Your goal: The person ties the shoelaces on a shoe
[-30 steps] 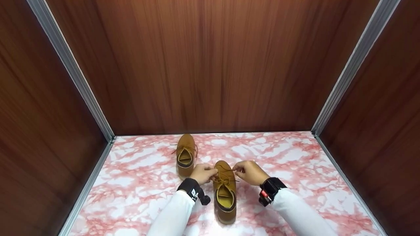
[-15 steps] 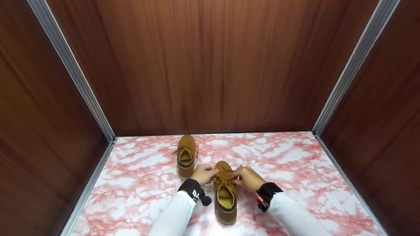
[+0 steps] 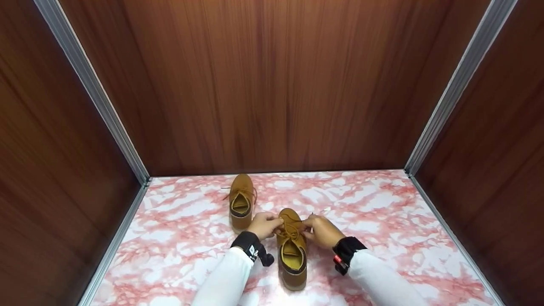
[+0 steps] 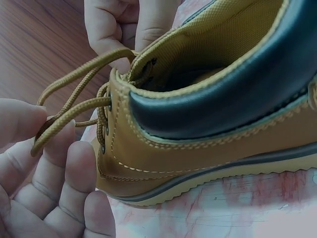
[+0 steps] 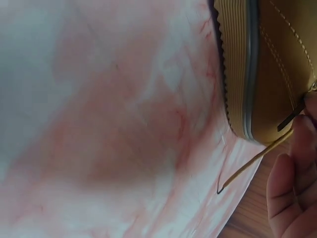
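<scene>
A tan lace-up shoe (image 3: pixel 292 250) with a dark collar stands on the pink marble surface, toe pointing away. My left hand (image 3: pixel 264 224) pinches a loop of its tan lace (image 4: pixel 74 106) at the shoe's left side. My right hand (image 3: pixel 321 230) pinches the other lace on the right; the lace's loose end (image 5: pixel 250 166) trails over the surface beside the shoe's ridged sole (image 5: pixel 235 74). In the left wrist view the shoe (image 4: pixel 208 119) fills the frame, with my left fingers (image 4: pixel 49 168) on the loop and my right hand (image 4: pixel 130 25) behind the tongue. A second matching shoe (image 3: pixel 241 202) stands further back on the left.
The marble surface (image 3: pixel 374 221) is boxed in by dark wood walls (image 3: pixel 272 85) at the back and both sides, with metal corner strips (image 3: pixel 446 114). Black wrist-worn cameras (image 3: pixel 254 250) sit on both white sleeves.
My right hand has moved left, in toward the shoe's laces, and both hands have come close together over the lacing. The shoes have not moved.
</scene>
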Tool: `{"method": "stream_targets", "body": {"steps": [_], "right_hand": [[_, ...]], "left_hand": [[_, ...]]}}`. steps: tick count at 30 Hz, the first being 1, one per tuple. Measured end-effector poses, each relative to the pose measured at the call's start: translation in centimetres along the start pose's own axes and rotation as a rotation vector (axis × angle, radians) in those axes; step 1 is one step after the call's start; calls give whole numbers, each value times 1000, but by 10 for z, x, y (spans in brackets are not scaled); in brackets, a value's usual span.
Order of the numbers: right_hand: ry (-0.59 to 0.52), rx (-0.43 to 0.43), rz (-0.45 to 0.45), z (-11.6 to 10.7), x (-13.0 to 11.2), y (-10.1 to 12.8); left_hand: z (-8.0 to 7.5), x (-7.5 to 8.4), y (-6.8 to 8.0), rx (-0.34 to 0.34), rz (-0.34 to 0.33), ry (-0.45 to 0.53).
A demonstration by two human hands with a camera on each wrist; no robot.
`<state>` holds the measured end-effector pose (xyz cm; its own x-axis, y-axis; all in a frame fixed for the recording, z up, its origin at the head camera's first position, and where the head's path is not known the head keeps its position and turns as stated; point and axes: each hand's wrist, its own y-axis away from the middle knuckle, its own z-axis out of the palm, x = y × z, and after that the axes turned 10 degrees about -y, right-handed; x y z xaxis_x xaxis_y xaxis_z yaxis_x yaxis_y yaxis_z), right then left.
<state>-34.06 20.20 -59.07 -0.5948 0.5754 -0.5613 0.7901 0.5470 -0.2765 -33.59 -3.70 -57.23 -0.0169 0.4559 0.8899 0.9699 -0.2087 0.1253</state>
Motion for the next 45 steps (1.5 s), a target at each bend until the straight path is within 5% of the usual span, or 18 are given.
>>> {"method": "stream_targets", "body": {"steps": [13, 19, 25, 32, 45], "right_hand": [[-34, -18, 147, -20, 13, 6], [-142, -2, 254, -24, 14, 7], [-320, 106, 374, -22, 11, 5], [-391, 325, 446, -17, 7, -1], [-660, 343, 508, -12, -2, -7]], "left_hand": [[2, -2, -4, -9, 12, 61], [3, 0, -4, -9, 7, 106], [4, 2, -4, -4, 16, 108], [3, 2, -2, -37, 22, 85], [5, 6, -2, -129, -43, 351]]}}
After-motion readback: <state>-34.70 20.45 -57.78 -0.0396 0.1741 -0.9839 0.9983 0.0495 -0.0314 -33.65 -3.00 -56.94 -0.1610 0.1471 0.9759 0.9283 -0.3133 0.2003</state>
